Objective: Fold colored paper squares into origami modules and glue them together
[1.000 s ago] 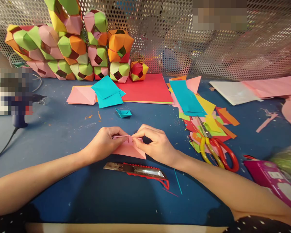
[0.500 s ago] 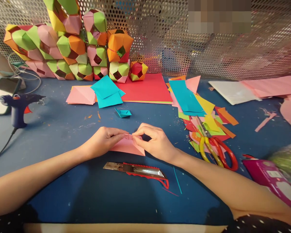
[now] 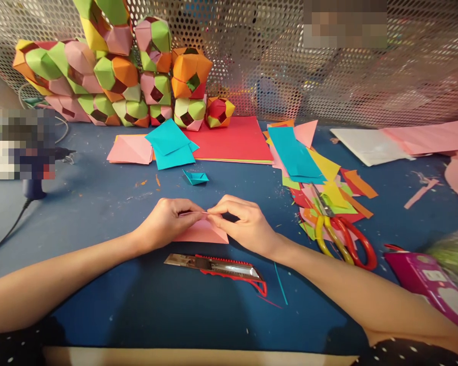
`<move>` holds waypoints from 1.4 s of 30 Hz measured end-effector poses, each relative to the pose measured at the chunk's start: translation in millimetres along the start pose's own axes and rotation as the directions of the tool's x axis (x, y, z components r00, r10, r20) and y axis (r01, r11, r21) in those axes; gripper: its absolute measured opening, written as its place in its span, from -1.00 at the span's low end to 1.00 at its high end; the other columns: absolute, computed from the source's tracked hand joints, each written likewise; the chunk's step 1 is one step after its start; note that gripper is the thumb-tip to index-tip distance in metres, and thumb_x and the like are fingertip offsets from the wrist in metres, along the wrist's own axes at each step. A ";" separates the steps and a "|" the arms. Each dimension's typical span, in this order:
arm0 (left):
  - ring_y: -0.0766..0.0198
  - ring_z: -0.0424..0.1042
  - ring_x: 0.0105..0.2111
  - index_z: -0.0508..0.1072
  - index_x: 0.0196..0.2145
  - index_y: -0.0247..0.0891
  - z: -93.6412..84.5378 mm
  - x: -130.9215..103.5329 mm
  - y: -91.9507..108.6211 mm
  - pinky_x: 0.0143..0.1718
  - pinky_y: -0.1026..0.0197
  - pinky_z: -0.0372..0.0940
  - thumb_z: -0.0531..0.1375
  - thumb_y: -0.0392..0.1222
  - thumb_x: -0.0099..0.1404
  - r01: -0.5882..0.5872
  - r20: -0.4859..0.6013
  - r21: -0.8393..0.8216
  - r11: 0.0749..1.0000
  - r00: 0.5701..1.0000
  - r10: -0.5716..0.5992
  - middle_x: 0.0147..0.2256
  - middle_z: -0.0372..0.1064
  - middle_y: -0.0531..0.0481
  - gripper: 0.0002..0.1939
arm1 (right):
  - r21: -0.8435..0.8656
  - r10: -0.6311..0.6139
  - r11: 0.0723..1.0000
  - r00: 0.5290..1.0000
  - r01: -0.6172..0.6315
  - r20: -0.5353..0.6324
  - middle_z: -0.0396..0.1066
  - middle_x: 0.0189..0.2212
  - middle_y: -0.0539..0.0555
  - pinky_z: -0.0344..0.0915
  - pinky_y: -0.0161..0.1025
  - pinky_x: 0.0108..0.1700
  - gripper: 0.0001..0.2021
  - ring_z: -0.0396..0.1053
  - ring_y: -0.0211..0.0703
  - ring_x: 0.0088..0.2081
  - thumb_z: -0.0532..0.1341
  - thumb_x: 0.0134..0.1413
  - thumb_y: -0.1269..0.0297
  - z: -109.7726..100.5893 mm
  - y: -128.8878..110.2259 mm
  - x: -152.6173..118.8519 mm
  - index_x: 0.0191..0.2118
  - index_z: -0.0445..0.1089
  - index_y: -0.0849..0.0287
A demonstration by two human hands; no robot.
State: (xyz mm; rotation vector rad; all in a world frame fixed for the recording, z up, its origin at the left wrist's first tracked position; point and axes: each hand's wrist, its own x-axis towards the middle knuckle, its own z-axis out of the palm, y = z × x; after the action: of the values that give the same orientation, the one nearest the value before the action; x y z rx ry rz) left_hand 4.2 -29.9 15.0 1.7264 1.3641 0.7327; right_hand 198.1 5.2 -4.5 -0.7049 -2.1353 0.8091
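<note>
Both my hands pinch the far edge of a pink sheet of paper [image 3: 203, 232] on the blue table. My left hand [image 3: 171, 219] is closed on the edge's left part. Close beside it, my right hand [image 3: 241, 219] grips the same edge between thumb and fingers. The fingertips of the two hands nearly meet, and they hide part of the fold. Nearer to me lies a utility knife [image 3: 217, 267] with a red edge, its blade end to the left. Beyond my hands sits a small folded blue paper piece [image 3: 196, 177].
Folded paper balls [image 3: 118, 76] are stacked against a perforated metal screen [image 3: 248, 61]. Blue squares [image 3: 172, 147] and a red sheet [image 3: 229, 140] lie at the back. Scissors [image 3: 339, 239] rest on paper scraps at right, near a magenta device [image 3: 429, 282]. A glue gun [image 3: 34, 188] stands left.
My fingers have shifted slightly along the pink paper's far edge, which now looks pinched more tightly. The whole view has drifted a little; the other things on the table stay put.
</note>
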 end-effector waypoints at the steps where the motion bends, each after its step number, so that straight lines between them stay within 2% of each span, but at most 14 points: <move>1: 0.28 0.46 -0.34 0.55 -0.34 -0.25 0.2 -0.4 0.3 -0.32 0.34 0.31 0.10 -0.07 0.24 0.004 -0.016 0.011 1.000 1.000 -0.004 -0.35 0.52 0.02 -0.73 | 0.000 0.010 1.000 1.000 -0.010 -0.006 0.35 -0.46 0.02 0.28 -0.28 -0.35 -0.95 0.31 -0.28 -0.42 0.20 0.05 0.41 -0.2 -0.5 0.7 -0.34 0.41 0.19; 6: 0.28 0.44 -0.36 0.56 -0.32 -0.24 -1.0 -2.4 1.7 -0.28 0.31 0.31 0.09 -0.08 0.23 0.023 -0.080 0.038 0.999 0.997 -0.020 -0.37 0.52 0.02 -0.72 | -0.005 0.037 0.999 0.999 -0.037 -0.028 0.36 -0.46 0.02 0.28 -0.27 -0.33 -0.96 0.32 -0.27 -0.42 0.19 0.06 0.40 -1.1 -2.3 3.2 -0.38 0.38 0.18; 9: 0.27 0.44 -0.36 0.56 -0.33 -0.26 -1.1 -2.7 2.1 -0.30 0.31 0.31 0.10 -0.07 0.22 0.030 -0.085 0.032 0.999 0.996 -0.027 -0.37 0.52 0.01 -0.72 | -0.006 0.035 0.999 0.999 -0.036 -0.031 0.38 -0.48 0.02 0.28 -0.27 -0.33 -0.87 0.33 -0.27 -0.42 0.13 0.11 0.43 -1.3 -2.7 2.4 -0.42 0.37 0.17; 12: 0.27 0.44 -0.35 0.55 -0.33 -0.25 -1.4 -2.4 2.0 -0.33 0.32 0.30 0.12 -0.06 0.21 0.048 -0.085 0.011 0.999 0.995 -0.047 -0.37 0.52 0.02 -0.73 | 0.022 0.048 0.999 0.999 -0.048 -0.017 0.40 -0.45 0.02 0.28 -0.27 -0.30 -0.88 0.35 -0.26 -0.39 0.13 0.12 0.41 -2.9 -2.9 1.7 -0.39 0.39 0.17; 16: 0.27 0.43 -0.36 0.54 -0.35 -0.28 -2.9 -0.7 0.5 -0.37 0.32 0.28 0.12 -0.07 0.20 0.100 -0.106 -0.033 0.994 0.989 -0.103 -0.38 0.52 0.01 -0.73 | 0.087 0.127 0.988 0.991 -0.124 -0.035 0.42 -0.36 0.05 0.27 -0.28 -0.22 -0.83 0.37 -0.25 -0.29 0.07 0.19 0.35 -6.9 -3.4 2.9 -0.31 0.41 0.17; 20: 0.28 0.42 -0.38 0.52 -0.37 -0.31 -3.2 0.8 -0.7 -0.39 0.32 0.27 0.11 -0.09 0.20 0.124 -0.112 -0.058 0.991 0.985 -0.130 -0.40 0.50 -0.01 -0.74 | 0.103 0.187 0.978 0.982 -0.183 -0.027 0.37 -0.41 0.01 0.25 -0.32 -0.30 -0.83 0.32 -0.29 -0.36 0.07 0.19 0.33 -7.0 -2.8 4.0 -0.34 0.39 0.18; 26: 0.30 0.40 -0.40 0.51 -0.30 -0.29 -1.2 -0.1 2.5 -0.38 0.30 0.29 0.10 -0.08 0.20 0.135 -0.068 -0.065 0.989 0.988 -0.139 -0.40 0.48 0.01 -0.72 | 0.050 0.161 0.986 0.986 -0.159 -0.052 0.32 -0.48 -0.03 0.21 -0.32 -0.36 -0.88 0.26 -0.30 -0.42 0.12 0.11 0.40 -2.7 -1.4 2.7 -0.43 0.33 0.17; 30: 0.26 0.42 -0.33 0.51 -0.22 -0.26 -0.4 -0.8 5.1 -0.31 0.28 0.30 0.09 -0.02 0.22 0.125 -0.019 -0.087 0.988 0.992 -0.127 -0.31 0.50 0.00 -0.67 | 0.043 0.172 0.984 0.984 -0.170 -0.053 0.31 -0.52 -0.05 0.19 -0.34 -0.40 -0.88 0.24 -0.32 -0.46 0.13 0.07 0.44 -1.7 -3.2 2.7 -0.46 0.32 0.18; 35: 0.23 0.43 -0.34 0.54 -0.26 -0.27 0.0 0.1 5.0 -0.32 0.27 0.30 0.07 0.06 0.22 0.117 0.014 -0.071 0.991 0.993 -0.116 -0.32 0.51 -0.02 -0.61 | 0.034 0.172 0.985 0.984 -0.171 -0.044 0.30 -0.53 -0.06 0.18 -0.34 -0.41 -0.87 0.22 -0.33 -0.48 0.12 0.07 0.43 -1.3 -5.9 3.6 -0.48 0.31 0.17; 42: 0.24 0.44 -0.35 0.56 -0.33 -0.28 -1.6 0.6 5.5 -0.36 0.30 0.30 0.08 -0.01 0.21 0.088 -0.001 0.007 0.996 0.996 -0.088 -0.38 0.52 0.00 -0.66 | 0.034 0.160 0.987 0.987 -0.159 -0.025 0.31 -0.50 -0.04 0.19 -0.33 -0.36 -0.87 0.26 -0.32 -0.44 0.11 0.09 0.44 -2.5 -6.7 3.3 -0.46 0.30 0.18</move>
State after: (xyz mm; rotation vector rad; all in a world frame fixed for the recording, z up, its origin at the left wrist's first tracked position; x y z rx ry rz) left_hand 5.7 -29.5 20.5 1.6607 1.4354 0.6804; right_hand 196.6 3.9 3.1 -0.8739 -2.0564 0.9109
